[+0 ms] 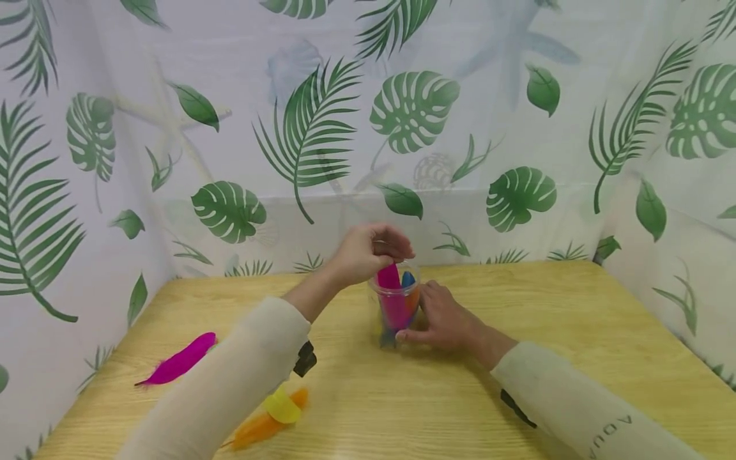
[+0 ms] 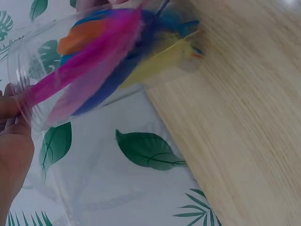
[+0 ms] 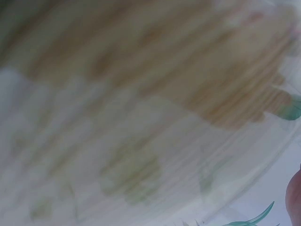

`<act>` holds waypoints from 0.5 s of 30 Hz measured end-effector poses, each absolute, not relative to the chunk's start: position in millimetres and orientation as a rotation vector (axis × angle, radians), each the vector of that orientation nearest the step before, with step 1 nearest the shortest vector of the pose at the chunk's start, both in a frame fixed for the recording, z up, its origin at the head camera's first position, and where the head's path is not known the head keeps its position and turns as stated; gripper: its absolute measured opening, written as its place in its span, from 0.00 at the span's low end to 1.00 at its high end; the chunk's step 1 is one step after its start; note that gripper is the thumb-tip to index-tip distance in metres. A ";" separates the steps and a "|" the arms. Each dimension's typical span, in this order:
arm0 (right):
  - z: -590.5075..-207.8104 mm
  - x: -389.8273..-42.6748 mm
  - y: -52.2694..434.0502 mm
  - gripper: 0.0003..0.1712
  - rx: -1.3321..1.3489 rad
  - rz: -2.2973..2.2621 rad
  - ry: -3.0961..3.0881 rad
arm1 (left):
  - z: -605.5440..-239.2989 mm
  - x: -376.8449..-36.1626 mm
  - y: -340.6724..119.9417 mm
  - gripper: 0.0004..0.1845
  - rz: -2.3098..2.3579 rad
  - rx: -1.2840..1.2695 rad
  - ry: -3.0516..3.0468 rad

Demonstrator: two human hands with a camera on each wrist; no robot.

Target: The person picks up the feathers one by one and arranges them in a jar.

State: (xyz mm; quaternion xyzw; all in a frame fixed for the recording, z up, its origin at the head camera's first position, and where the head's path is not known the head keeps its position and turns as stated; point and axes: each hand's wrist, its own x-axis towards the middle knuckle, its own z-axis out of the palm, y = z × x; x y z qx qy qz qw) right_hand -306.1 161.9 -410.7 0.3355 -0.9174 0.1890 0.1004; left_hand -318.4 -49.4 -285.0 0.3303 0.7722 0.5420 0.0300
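Note:
A clear plastic cup (image 1: pixel 374 308) stands upright near the back of the table, with several coloured feathers inside. My left hand (image 1: pixel 361 254) is over its rim, thumb and fingers pinching the upper end of a magenta feather (image 1: pixel 393 306). Around the cup's right side, my right hand (image 1: pixel 451 321) grips it, thumb low at the front. Through the wall in the left wrist view show an orange feather (image 2: pixel 80 37), a dark blue feather (image 2: pixel 106 94) and a yellow feather (image 2: pixel 162 66). Blurred streaks fill most of the right wrist view.
Another magenta feather (image 1: pixel 183 361) lies on the table (image 1: pixel 391 409) at the left. Closer to me, partly behind my left sleeve, a yellow feather (image 1: pixel 283 407) overlaps an orange feather (image 1: pixel 260 429). A leaf-printed cloth (image 1: pixel 345 230) rises at the table's back and sides.

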 end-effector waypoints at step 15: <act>-414.2 -304.6 163.1 0.50 0.964 0.541 -2.723 | -300.1 -322.1 -58.3 0.23 1.604 0.762 2.714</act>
